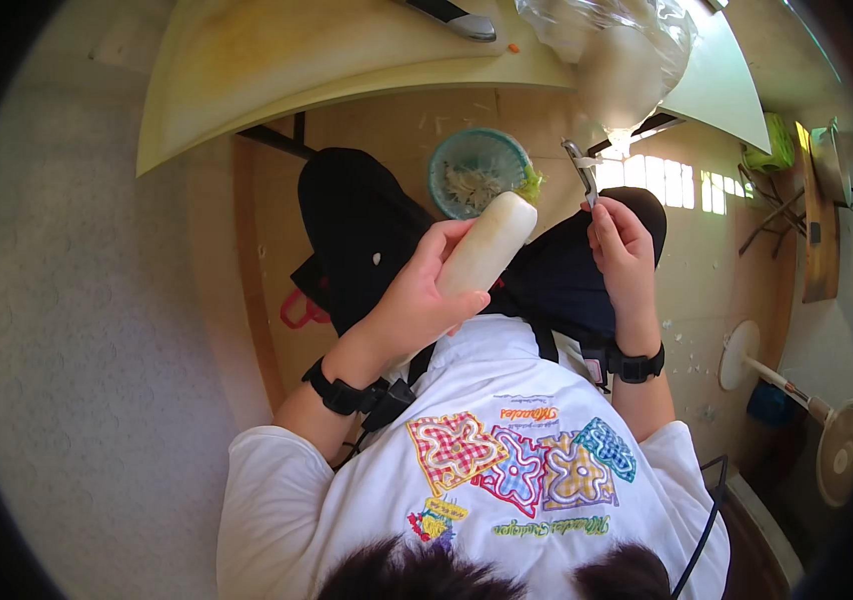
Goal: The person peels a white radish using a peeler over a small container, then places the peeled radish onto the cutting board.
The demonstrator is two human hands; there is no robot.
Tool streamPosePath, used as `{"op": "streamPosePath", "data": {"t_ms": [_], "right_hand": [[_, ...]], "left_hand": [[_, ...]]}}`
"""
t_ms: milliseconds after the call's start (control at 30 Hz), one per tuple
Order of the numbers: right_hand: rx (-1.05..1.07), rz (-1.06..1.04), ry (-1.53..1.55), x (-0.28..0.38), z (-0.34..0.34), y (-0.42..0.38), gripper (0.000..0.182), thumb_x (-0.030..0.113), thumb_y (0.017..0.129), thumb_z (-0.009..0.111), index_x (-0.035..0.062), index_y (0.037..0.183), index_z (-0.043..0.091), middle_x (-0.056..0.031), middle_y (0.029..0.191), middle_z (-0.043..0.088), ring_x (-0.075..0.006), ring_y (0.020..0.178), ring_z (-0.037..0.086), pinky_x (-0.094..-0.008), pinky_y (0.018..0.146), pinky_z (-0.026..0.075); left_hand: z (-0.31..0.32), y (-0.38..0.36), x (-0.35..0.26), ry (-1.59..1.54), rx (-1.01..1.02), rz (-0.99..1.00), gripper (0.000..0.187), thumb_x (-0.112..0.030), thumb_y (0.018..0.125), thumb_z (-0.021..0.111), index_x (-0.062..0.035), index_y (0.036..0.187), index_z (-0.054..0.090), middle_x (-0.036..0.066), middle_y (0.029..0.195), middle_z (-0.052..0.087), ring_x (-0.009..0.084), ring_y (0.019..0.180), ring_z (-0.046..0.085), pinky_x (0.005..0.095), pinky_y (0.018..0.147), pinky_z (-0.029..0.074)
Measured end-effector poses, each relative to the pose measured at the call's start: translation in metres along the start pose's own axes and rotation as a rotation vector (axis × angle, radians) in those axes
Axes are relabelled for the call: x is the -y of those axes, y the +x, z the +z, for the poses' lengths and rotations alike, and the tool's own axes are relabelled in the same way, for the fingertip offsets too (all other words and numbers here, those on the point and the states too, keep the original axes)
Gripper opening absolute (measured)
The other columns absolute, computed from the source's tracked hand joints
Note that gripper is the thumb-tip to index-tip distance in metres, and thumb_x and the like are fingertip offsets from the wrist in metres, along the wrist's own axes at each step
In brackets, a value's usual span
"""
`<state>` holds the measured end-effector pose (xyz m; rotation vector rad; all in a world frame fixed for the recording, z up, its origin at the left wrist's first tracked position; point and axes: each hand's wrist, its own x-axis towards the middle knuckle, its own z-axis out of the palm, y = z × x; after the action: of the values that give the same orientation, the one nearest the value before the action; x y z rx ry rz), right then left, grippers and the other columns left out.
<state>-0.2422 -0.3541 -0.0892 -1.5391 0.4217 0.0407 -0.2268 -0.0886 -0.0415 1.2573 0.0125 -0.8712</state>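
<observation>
A thick white radish [488,243] lies in my left hand [425,292], its far end tilted up and to the right. My fingers and thumb wrap round its near part. My right hand [623,252] pinches the handle of a metal peeler [583,170], which points away from me, apart from the radish. A whitish strip clings near the peeler's head. Beyond the radish, a blue-green bin [437,180] on the floor between my knees holds pale peelings [475,186]. Some leafy green [530,184] shows by its right rim.
Ahead stands a table [367,85] with a knife [452,18] on it, its dark handle and metal end near the edge. A clear plastic bag [637,60] with pale contents hangs over the edge. A standing fan [844,452] is at the right.
</observation>
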Motion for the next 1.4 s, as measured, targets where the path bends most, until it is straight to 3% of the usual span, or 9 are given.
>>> {"op": "streamPosePath", "data": {"t_ms": [267, 400, 467, 500, 867, 967, 1033, 1167, 1400], "right_hand": [[0.153, 0.007, 0.106, 0.014, 0.007, -0.017, 0.019, 0.013, 0.098, 0.060, -0.0010, 0.109, 0.066, 0.0055, 0.071, 0.052, 0.0000, 0.058, 0.039, -0.0177, 0.050, 0.026], [0.174, -0.213, -0.025, 0.008, 0.010, -0.023, 0.014, 0.008, 0.091, 0.067, -0.0024, 0.100, 0.067, 0.0029, 0.072, 0.058, -0.0025, 0.059, 0.045, -0.0196, 0.052, 0.031], [0.201, -0.440, -0.261, 0.017, 0.017, -0.027, 0.014, 0.006, 0.084, 0.072, -0.0012, 0.095, 0.069, -0.0006, 0.071, 0.060, -0.0053, 0.059, 0.047, -0.0213, 0.052, 0.035], [0.235, -0.429, -0.315, 0.023, 0.018, -0.028, 0.017, 0.005, 0.078, 0.076, 0.0005, 0.094, 0.071, -0.0043, 0.070, 0.061, -0.0086, 0.058, 0.051, -0.0226, 0.053, 0.038], [0.374, -0.533, -0.488, 0.034, 0.028, -0.032, 0.021, 0.007, 0.075, 0.078, 0.0035, 0.096, 0.073, -0.0065, 0.069, 0.061, -0.0143, 0.054, 0.057, -0.0252, 0.049, 0.042], [0.380, -0.526, -0.516, 0.035, 0.032, -0.034, 0.022, 0.008, 0.075, 0.078, 0.0040, 0.096, 0.073, -0.0069, 0.069, 0.061, -0.0160, 0.053, 0.058, -0.0261, 0.048, 0.044], [0.371, -0.538, -0.542, 0.033, 0.033, -0.034, 0.021, 0.009, 0.077, 0.078, 0.0044, 0.097, 0.073, -0.0070, 0.069, 0.061, -0.0170, 0.053, 0.057, -0.0266, 0.048, 0.045], [0.351, -0.534, -0.563, 0.036, 0.034, -0.035, 0.021, 0.009, 0.079, 0.077, 0.0041, 0.098, 0.073, -0.0071, 0.069, 0.060, -0.0179, 0.053, 0.057, -0.0273, 0.048, 0.045], [0.319, -0.537, -0.576, 0.036, 0.034, -0.036, 0.021, 0.009, 0.080, 0.077, 0.0035, 0.100, 0.072, -0.0071, 0.068, 0.059, -0.0173, 0.052, 0.056, -0.0274, 0.048, 0.044]], "left_hand": [[-0.002, 0.002, 0.007, 0.018, -0.031, 0.014, 0.067, -0.004, 0.084, 0.065, -0.0107, 0.142, 0.033, 0.005, 0.116, 0.056, 0.0063, 0.084, 0.056, 0.0213, 0.056, 0.047], [0.000, 0.002, 0.005, 0.051, -0.055, 0.043, 0.067, -0.005, 0.084, 0.068, -0.0109, 0.142, 0.034, 0.005, 0.120, 0.055, 0.0071, 0.092, 0.057, 0.0205, 0.056, 0.047], [0.000, 0.003, 0.005, 0.070, -0.065, 0.033, 0.068, -0.004, 0.084, 0.069, -0.0108, 0.142, 0.034, 0.005, 0.121, 0.055, 0.0075, 0.094, 0.057, 0.0204, 0.056, 0.048], [-0.001, 0.003, 0.007, 0.070, -0.071, 0.043, 0.068, -0.004, 0.084, 0.069, -0.0109, 0.142, 0.035, 0.005, 0.122, 0.054, 0.0075, 0.095, 0.057, 0.0201, 0.056, 0.048], [-0.003, 0.004, 0.012, 0.071, -0.093, 0.089, 0.069, 0.000, 0.084, 0.068, -0.0102, 0.142, 0.034, 0.006, 0.126, 0.051, 0.0071, 0.096, 0.057, 0.0189, 0.056, 0.048], [-0.002, 0.003, 0.011, 0.083, -0.094, 0.079, 0.069, 0.002, 0.084, 0.068, -0.0084, 0.142, 0.033, 0.008, 0.126, 0.050, 0.0096, 0.103, 0.057, 0.0218, 0.069, 0.053], [-0.001, 0.005, 0.014, 0.078, -0.104, 0.157, 0.069, 0.004, 0.084, 0.067, -0.0051, 0.142, 0.032, 0.010, 0.127, 0.049, 0.0134, 0.113, 0.055, 0.0283, 0.090, 0.051], [0.001, 0.002, 0.006, 0.052, -0.118, 0.140, 0.069, 0.006, 0.083, 0.065, -0.0018, 0.142, 0.030, 0.012, 0.128, 0.048, 0.0165, 0.120, 0.052, 0.0335, 0.104, 0.044], [-0.001, 0.002, 0.008, 0.061, -0.106, 0.156, 0.068, 0.005, 0.084, 0.064, -0.0003, 0.142, 0.029, 0.012, 0.130, 0.047, 0.0163, 0.119, 0.052, 0.0325, 0.103, 0.045]]}}
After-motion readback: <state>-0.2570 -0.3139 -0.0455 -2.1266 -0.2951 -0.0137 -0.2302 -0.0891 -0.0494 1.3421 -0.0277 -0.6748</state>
